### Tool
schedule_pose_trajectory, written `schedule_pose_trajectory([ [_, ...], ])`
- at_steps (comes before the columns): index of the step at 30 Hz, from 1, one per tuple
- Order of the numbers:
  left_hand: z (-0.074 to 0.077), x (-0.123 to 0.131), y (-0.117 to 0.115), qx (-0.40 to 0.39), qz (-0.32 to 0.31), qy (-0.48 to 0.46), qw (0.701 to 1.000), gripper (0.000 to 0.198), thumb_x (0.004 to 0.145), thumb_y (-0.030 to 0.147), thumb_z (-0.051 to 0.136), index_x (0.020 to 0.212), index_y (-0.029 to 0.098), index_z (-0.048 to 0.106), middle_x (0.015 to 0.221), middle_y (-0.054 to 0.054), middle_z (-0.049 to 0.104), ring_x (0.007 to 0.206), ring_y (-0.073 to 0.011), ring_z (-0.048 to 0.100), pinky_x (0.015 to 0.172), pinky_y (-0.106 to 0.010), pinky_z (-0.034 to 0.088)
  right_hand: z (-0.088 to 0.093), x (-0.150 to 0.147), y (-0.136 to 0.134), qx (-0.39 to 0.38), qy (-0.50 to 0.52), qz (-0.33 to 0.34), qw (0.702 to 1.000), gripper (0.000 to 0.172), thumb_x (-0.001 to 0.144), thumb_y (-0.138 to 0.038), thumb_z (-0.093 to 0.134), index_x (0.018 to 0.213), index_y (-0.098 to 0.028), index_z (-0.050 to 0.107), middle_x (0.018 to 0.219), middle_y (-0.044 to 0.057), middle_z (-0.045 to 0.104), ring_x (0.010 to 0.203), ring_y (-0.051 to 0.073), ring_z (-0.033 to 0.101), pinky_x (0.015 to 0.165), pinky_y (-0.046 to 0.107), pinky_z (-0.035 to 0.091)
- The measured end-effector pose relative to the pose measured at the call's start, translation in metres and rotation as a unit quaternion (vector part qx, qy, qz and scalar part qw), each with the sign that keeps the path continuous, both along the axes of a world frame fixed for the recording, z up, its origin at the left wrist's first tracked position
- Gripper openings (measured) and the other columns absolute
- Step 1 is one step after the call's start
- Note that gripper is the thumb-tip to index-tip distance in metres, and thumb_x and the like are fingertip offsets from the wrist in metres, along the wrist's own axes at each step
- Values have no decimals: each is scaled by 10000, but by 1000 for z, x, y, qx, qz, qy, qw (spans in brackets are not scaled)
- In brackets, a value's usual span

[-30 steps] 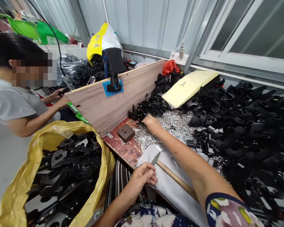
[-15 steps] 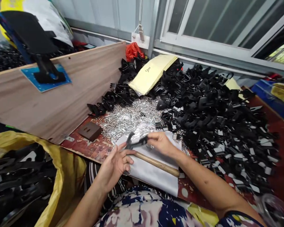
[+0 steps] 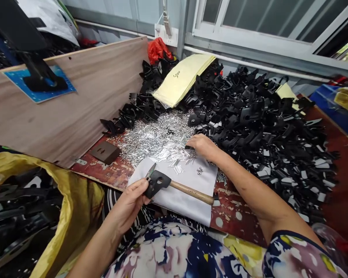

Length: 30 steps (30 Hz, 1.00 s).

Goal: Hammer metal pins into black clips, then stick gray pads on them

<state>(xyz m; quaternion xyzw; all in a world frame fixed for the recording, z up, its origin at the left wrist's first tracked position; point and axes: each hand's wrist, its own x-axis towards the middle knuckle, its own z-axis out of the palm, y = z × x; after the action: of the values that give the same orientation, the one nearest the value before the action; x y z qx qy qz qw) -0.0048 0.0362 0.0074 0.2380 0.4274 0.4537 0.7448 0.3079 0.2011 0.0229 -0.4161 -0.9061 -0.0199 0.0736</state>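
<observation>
Behind, pale corrugated metal wall (image 3: 103,11), with window (image 3: 258,19) at right, above a worn red counter (image 3: 234,216). Far left, yellow sack (image 3: 68,216), open and loaded with black pieces (image 3: 14,216); behind it, wooden board (image 3: 95,85) standing on edge, bearing a black stand (image 3: 34,63) on a blue plate (image 3: 15,78). Next, brown block (image 3: 105,152) near the board, just beside loose silver pins (image 3: 162,127) spread across the middle.

Then left hand (image 3: 133,197), at the left edge of a grey cloth (image 3: 191,212): fingers clamped on one edge of a flat black bracket (image 3: 154,189) with a round hole. Held tilted, hiding part of a wooden-handled tool (image 3: 191,191); pointed tip (image 3: 151,169) showing just past the fingertips.

Farther right, right hand (image 3: 203,146) at the edge of the pins, fingers bunched, dark bit (image 3: 188,147) at their tips; cannot tell what is pinched. To the right, deep heap of black plastic parts (image 3: 249,123).

Half a second ago, black piece in right fingers, close beside left palm, turned up; now bracket in left fingers alone, right drawn away toward the pins.
</observation>
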Motion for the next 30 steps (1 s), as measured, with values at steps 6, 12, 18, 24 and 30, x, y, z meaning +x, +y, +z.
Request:
schedule_pose_trajectory([
  [6, 1, 8, 1, 28, -40, 58, 997, 326, 735, 417, 902, 940, 176, 821, 973, -46, 626, 726, -113, 474, 581, -193, 471, -9, -4, -15, 42, 116, -52, 991, 332, 844, -38, 542, 1036, -192, 764, 975, 75, 771, 956, 236, 628, 959, 384, 382],
  [12, -2, 13, -2, 41, -59, 64, 995, 316, 762, 446, 875, 922, 180, 821, 987, -45, 599, 707, -103, 446, 569, -191, 446, -5, -4, -13, -23, 19, -54, 998, 469, 834, -1, 560, 1207, -234, 723, 1158, 62, 779, 999, 227, 657, 946, 375, 367],
  [18, -4, 13, -9, 28, -59, 62, 996, 332, 731, 470, 891, 830, 168, 797, 838, -17, 566, 653, -91, 422, 552, -183, 424, -4, -10, -4, -49, 58, -78, 994, 259, 898, -113, 593, 1023, -243, 779, 1049, 46, 784, 1010, 224, 668, 901, 327, 448],
  [24, -5, 10, -11, 15, -46, 64, 997, 349, 702, 464, 911, 841, 165, 798, 854, -20, 589, 657, -95, 450, 558, -189, 455, -8, -13, -12, -34, 96, -102, 990, 254, 790, -42, 592, 912, -206, 742, 913, 50, 751, 931, 233, 626, 856, 329, 464],
  [30, -8, 11, -10, 10, -49, 44, 998, 343, 711, 452, 910, 847, 156, 801, 857, -29, 612, 651, -90, 481, 559, -184, 481, -9, -13, -23, -7, 147, -107, 983, 442, 819, -27, 528, 1188, -178, 717, 947, 68, 713, 944, 226, 609, 900, 323, 475],
])
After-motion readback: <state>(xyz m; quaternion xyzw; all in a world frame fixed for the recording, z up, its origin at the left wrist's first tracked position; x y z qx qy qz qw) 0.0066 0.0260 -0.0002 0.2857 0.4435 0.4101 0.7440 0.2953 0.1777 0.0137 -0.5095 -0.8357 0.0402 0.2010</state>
